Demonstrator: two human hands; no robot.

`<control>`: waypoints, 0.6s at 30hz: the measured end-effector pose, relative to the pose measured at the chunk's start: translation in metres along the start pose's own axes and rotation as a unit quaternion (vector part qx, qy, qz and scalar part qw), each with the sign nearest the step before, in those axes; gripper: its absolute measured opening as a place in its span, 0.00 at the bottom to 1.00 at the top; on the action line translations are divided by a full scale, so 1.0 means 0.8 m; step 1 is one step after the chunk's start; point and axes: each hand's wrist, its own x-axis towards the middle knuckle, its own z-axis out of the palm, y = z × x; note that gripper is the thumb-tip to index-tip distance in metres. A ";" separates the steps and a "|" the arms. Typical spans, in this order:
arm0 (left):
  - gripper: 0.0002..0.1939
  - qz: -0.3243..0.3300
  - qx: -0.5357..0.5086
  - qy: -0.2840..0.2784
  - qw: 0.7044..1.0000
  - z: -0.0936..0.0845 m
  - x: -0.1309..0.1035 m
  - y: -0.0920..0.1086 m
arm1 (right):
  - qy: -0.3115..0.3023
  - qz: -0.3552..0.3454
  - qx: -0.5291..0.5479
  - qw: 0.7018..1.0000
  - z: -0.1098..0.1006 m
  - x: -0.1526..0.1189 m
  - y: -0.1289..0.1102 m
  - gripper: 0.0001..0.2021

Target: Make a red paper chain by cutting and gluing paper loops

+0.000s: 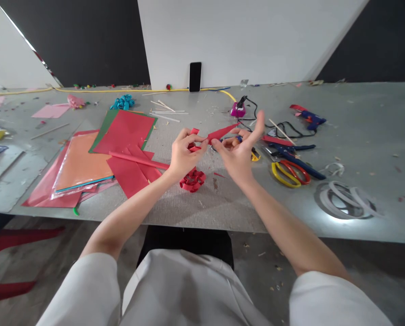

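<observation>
Between my two hands is a narrow, pointed strip of red paper (222, 132). My left hand (185, 153) pinches its near end, and curled red pieces show among the fingers. Thumb and fingers of my right hand (240, 154) close on the same strip, with one finger raised. Just under my left hand lies a bunch of curled red paper loops (193, 180). A thin rolled red paper stick (139, 160) reaches from the left toward my left wrist. Red paper sheets (125, 131) lie left of my hands.
Scissors with yellow and red handles (286, 174), blue-handled pliers (296, 156) and a blue glue gun (311, 120) are on the right, near rolls of clear tape-like rings (347, 199). A phone (195, 77) leans on the wall. A purple plug block (238, 109) has black cables.
</observation>
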 end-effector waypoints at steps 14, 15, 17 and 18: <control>0.06 0.144 0.022 0.002 0.989 0.000 -0.003 -0.006 | -0.155 -0.014 -0.066 0.986 -0.010 0.004 0.004 0.25; 0.05 0.150 0.025 0.000 0.988 0.000 -0.003 -0.007 | -0.156 -0.025 -0.080 0.984 -0.010 0.004 0.002 0.25; 0.05 0.158 0.035 -0.006 0.987 0.001 -0.004 -0.009 | -0.158 -0.044 -0.108 0.981 -0.010 0.003 -0.001 0.23; 0.05 0.159 0.040 -0.009 0.986 0.001 -0.004 -0.010 | -0.160 -0.050 -0.119 0.979 -0.011 0.003 -0.002 0.22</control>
